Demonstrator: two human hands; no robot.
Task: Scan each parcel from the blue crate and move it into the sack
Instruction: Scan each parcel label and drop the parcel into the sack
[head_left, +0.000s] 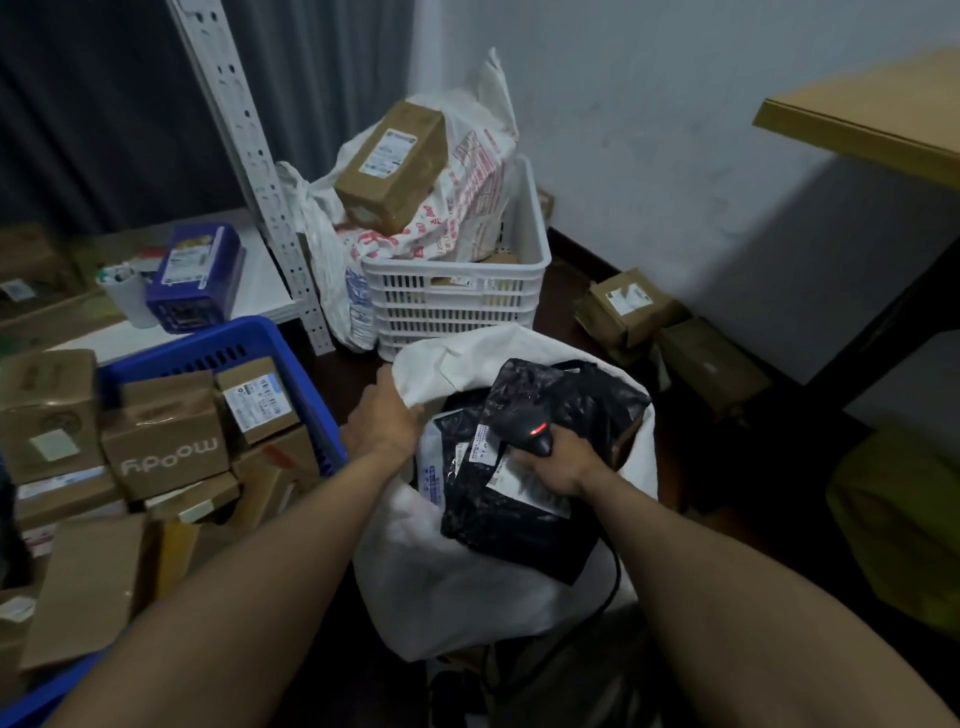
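White sack (467, 587) near centre: left hand (382, 421) grips its rim, fingers tucked from sight; right hand (558, 462) clutches the scanner (537, 439) over a black parcel (519, 514) inside. Blue crate (291, 364) left, floor dim.

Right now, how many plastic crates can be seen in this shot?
2. The blue crate sits at left, full of cardboard parcels; a white crate stands just behind the sack. More could be hidden outside the frame.
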